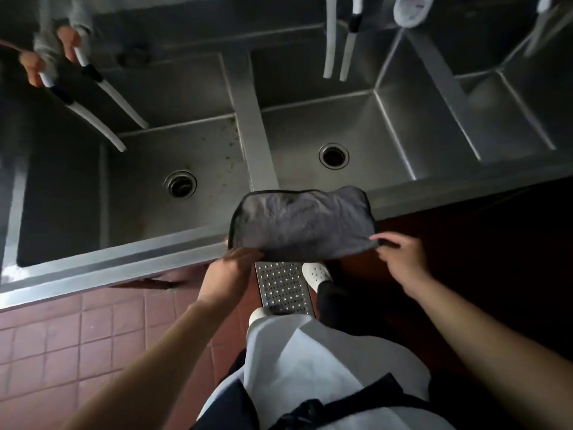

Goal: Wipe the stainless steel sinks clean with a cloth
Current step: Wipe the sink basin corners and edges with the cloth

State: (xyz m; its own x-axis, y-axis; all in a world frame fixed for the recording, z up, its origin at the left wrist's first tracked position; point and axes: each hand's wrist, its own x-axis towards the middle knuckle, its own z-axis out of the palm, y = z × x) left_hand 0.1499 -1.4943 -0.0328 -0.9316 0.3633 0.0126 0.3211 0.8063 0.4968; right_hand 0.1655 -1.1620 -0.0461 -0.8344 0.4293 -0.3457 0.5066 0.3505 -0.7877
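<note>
A person stood at a row of stainless steel sinks, looking down. Both hands held a grey cloth with dark edging, spread between them above the front rim and not yet touching any basin. The left hand pinched the cloth's near left corner; the right hand pinched its near right edge, the two hands well apart.

This looked like the readying step, before any wiping. The next move would likely call for folding or bunching the cloth into one hand and lowering it into a basin.

Three basins showed: the left basin, speckled with dark spots, the middle basin, and a third basin only partly in view. Two drains were visible. Four white hoses hung over the sinks, two per pair. A perforated metal floor grate lay below.
</note>
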